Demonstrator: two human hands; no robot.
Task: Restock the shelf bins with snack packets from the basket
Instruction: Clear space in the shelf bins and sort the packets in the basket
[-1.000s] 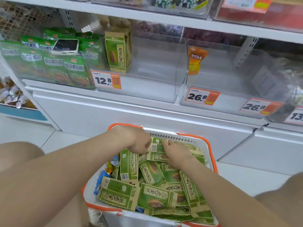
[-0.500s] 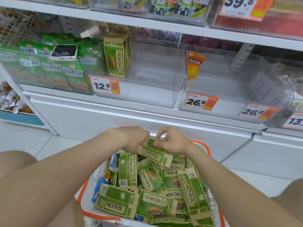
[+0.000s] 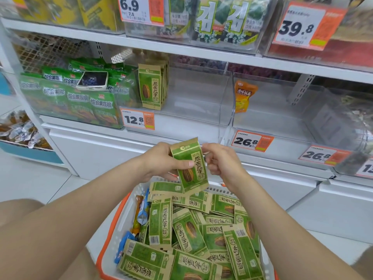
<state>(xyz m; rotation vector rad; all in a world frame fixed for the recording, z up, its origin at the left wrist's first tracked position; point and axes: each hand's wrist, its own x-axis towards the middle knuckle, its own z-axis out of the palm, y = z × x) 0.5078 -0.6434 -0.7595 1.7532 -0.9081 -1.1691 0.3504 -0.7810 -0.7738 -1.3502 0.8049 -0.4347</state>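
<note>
While the thumb of the left hand lies across the printed face of one green seed packet, with the other fingers curled behind it, the bent fingers of the right hand pinch its upper right edge. The packet is held upright between the two hands, just above the far end of the basket and well below the shelf.

The grip is shallow and the wrapper looks slick. If one hand lets go before the other is settled, the packet could twist out and drop back among the loose ones, or fall past the rim to the floor.

Further out, the likely target is the clear bin with the 12.8 tag, where a short row of matching packets stands against its left wall. Pushing the new one in carelessly could tip that row flat. Misjudging the transparent front lip could knock the packet from the hand.

The neighbouring bin holds a lone orange pouch, so drifting rightward would misfile the stock. A phone rests on the green bags to the left, and a stray elbow might dislodge it.
</note>
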